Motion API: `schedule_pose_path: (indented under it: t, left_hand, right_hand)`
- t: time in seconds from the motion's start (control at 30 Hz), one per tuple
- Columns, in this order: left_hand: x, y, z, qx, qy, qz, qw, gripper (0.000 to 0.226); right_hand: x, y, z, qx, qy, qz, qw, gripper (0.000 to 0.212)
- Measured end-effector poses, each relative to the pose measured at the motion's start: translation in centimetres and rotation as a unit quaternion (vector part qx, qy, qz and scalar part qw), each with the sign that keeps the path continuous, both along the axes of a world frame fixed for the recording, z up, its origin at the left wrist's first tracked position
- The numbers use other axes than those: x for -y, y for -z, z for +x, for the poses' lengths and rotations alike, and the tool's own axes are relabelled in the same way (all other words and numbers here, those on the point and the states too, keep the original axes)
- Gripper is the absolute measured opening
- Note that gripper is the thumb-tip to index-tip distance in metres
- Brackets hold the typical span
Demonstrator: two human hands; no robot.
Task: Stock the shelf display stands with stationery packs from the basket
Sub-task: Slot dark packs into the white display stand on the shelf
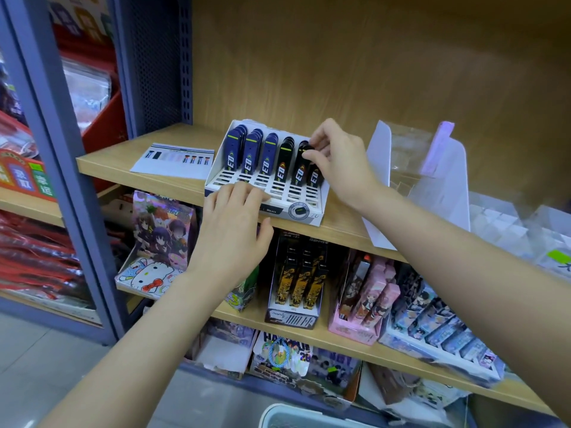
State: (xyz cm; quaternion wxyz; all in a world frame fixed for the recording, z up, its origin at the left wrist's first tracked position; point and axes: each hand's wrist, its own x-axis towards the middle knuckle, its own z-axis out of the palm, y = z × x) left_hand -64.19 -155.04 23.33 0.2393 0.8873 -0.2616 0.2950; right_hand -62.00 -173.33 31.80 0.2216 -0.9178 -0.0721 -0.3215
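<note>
With my left grip (pixel 234 230) released, fingers flat on the front edge of the white slotted cardboard display stand (pixel 313 218) to steady it, my right grip (pixel 336 159) pinches a flat black stationery pack (pixel 314 177) in the stand's rightmost column, apparently to seat it.

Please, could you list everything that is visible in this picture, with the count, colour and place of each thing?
display stand: one, white, centre of top shelf
blue packs: three rows, dark blue, stand's left slots
black packs: three rows, black, stand's right slots
held black pack: one, black, stand's right end
paper sheet: one, white, left of the stand
clear stands: at least two, transparent with white sides, top shelf right
product boxes: several, mixed colours, lower shelves
basket: one, pale rim, bottom edge
left hand: one, rests on the stand's front edge
right hand: one, fingers pinch the held black pack's top
</note>
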Motion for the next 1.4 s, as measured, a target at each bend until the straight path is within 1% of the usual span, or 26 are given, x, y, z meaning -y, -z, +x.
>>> schedule_pose_path:
  t: [0.13, 0.23, 0.33, 0.53, 0.6, 0.7, 0.77, 0.87, 0.97, 1.03, 1.13, 1.2, 1.27, 1.33, 1.4]
  left_hand:
    - [0.1, 0.0, -0.1, -0.002, -0.007, 0.002, 1.0, 0.027]
    - [0.1, -0.2, -0.1, -0.002, -0.009, 0.01, 1.0, 0.028]
    - [0.1, -0.2, 0.0, -0.01, -0.01, 0.02, 1.0, 0.029]
    - [0.3, -0.4, -0.2, -0.017, -0.014, 0.025, 0.999, 0.028]
    - [0.4, -0.4, -0.2, -0.011, -0.018, 0.03, 0.999, 0.027]
    - [0.5, -0.4, -0.2, -0.006, -0.023, 0.034, 0.999, 0.031]
    - [0.5, -0.6, -0.2, -0.007, -0.023, 0.037, 0.999, 0.029]
    - [0.4, -0.6, -0.2, -0.015, -0.013, 0.04, 0.999, 0.029]
    - [0.2, -0.8, -0.4, -0.021, -0.004, 0.048, 0.999, 0.033]
    - [0.1, -0.8, -0.6, -0.024, 0.001, 0.042, 0.999, 0.034]
    - [-0.1, -0.2, -1.4, 0.017, -0.001, 0.02, 1.0, 0.029]
    - [-0.3, 0.9, -2.7, 0.056, -0.003, -0.004, 0.998, 0.03]
    - [-0.3, 2.7, -4.2, 0.081, 0.006, -0.033, 0.996, 0.027]
    - [-0.3, 5.5, -5.8, 0.08, 0.014, -0.049, 0.996, 0.021]
    - [-0.3, 9.1, -7.3, 0.037, 0.019, -0.037, 0.998, 0.019]
  right_hand:
    - [0.3, -0.5, 0.0, -0.02, -0.008, -0.042, 0.999, 0.017]
    - [0.7, -1.1, 0.2, -0.037, -0.019, -0.004, 0.999, 0.008]
    - [0.9, -1.7, 0.3, -0.056, -0.02, 0.026, 0.998, 0.009]
    - [0.2, -2.0, 0.4, -0.068, -0.01, -0.092, 0.993, 0.006]
    - [0.2, -2.0, 0.2, -0.073, -0.005, -0.101, 0.992, 0.009]
    - [0.2, -1.8, 0.1, -0.084, -0.021, -0.076, 0.993, 0.015]
    - [-0.1, -1.7, 0.0, -0.086, -0.028, -0.075, 0.993, 0.02]
    - [-0.2, -1.5, -0.1, -0.078, -0.014, -0.078, 0.994, 0.022]
    - [-0.4, -1.1, -0.6, -0.075, 0.01, -0.096, 0.993, 0.026]
    - [-0.8, -0.7, -1.5, -0.063, 0.021, -0.117, 0.991, 0.032]
    - [-1.5, 0.6, -3.8, -0.004, 0.023, -0.103, 0.994, 0.035]
    - [-1.7, 2.2, -5.9, 0.052, 0.022, -0.117, 0.992, 0.029]
    - [-1.7, 4.4, -8.2, 0.079, 0.003, -0.136, 0.987, 0.022]
    - [-1.3, 7.5, -10.5, 0.071, -0.016, -0.142, 0.987, 0.02]
    - [-0.8, 11.3, -12.8, 0.033, -0.036, -0.153, 0.987, 0.02]
